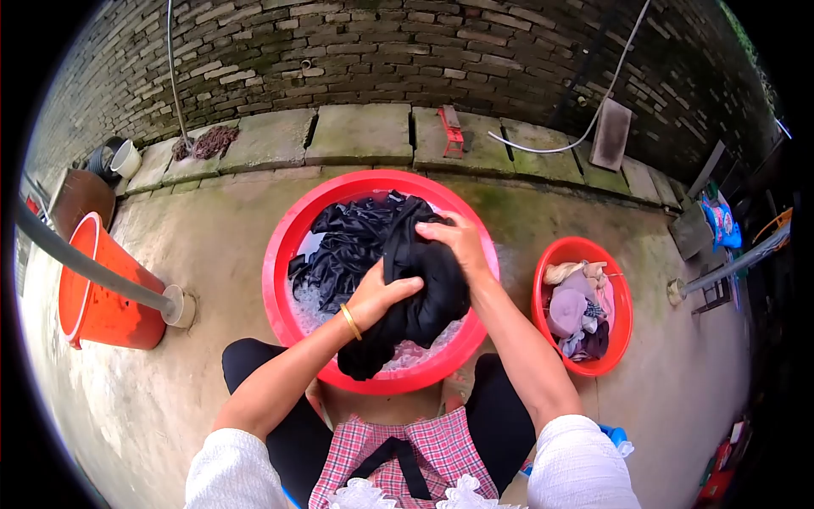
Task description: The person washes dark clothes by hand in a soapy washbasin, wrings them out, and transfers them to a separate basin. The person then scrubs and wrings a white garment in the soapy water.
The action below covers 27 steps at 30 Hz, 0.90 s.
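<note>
A large pink-red basin [281,254] stands on the ground in front of me, holding soapy water and dark wet clothes [343,246]. Above its near right part, both my hands grip a bunched black garment [432,293]. My left hand [380,299], with a gold bangle at the wrist, is closed on the garment's left side. On the upper right side, my right hand [458,244] has its fingers wrapped over the cloth. The garment's lower end hangs down to the basin's near rim. Some of my fingers are hidden by the fabric.
To the right sits a smaller red basin [626,316] with several light and purple clothes. An orange bucket [119,293] stands at left beside a grey pole [102,263]. Behind are stone slabs [358,136], a small red stool [452,134] and a brick wall [381,59].
</note>
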Available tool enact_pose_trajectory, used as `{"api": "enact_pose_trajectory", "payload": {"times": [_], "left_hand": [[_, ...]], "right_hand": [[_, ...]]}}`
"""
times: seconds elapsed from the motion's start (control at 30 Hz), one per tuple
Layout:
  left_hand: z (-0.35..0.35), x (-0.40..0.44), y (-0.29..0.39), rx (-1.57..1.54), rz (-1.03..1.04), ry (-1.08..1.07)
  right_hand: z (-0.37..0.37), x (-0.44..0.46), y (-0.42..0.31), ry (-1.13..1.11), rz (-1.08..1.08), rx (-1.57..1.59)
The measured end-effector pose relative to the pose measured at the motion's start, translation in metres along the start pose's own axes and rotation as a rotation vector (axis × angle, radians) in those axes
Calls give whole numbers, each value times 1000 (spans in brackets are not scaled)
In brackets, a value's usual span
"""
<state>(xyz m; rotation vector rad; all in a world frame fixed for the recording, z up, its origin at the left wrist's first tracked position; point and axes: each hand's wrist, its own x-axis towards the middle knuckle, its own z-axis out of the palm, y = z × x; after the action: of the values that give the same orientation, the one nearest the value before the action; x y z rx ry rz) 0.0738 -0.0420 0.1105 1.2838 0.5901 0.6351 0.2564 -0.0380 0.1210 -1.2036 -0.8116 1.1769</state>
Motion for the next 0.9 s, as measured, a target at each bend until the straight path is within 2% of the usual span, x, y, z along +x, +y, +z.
{"api": "enact_pose_trajectory", "payload": {"times": [0.03,0.1,0.17,0.23,0.27,0.3,0.33,0.37,0.47,0.57,0.63,0.67,0.77,0.8,0.9], "left_hand": [[0,3,-1,-6,69,125],[-17,10,-24,-352,71,54],[-11,3,7,-719,-94,14],[-29,11,-32,-819,-240,163],[-71,22,-123,-525,-121,254],[-99,20,-173,-834,-242,37],[-85,-4,-165,-271,-173,-46],[-78,-16,-157,-270,-177,-53],[-62,-35,-129,-458,-791,-61],[-53,-49,-114,-635,-1406,-40],[-46,-50,-104,-793,-1299,-178],[-44,-51,-98,-787,-1302,-172],[-27,-43,-61,-828,-657,-398],[-25,-35,-56,-835,-661,-395],[-33,-10,-33,-901,-165,37]], "right_hand": [[-1,5,-4,9,-60,3],[1,4,-18,47,-101,12],[7,6,-26,-5,-256,9],[27,-6,-44,-63,-282,-33],[37,-12,-46,-66,-339,-116],[46,-17,-46,-69,-393,-199],[53,-20,-45,-93,-521,-249],[60,-23,-44,-120,-648,-300],[71,-37,-45,-286,-756,-295],[82,-49,-54,-344,-930,-253],[86,-56,-65,-393,-1006,-217],[86,-58,-71,-406,-1036,-185],[80,-62,-91,-362,-1139,-141],[74,-60,-98,-311,-1179,-159],[55,-51,-105,-128,-1194,-228]]}}
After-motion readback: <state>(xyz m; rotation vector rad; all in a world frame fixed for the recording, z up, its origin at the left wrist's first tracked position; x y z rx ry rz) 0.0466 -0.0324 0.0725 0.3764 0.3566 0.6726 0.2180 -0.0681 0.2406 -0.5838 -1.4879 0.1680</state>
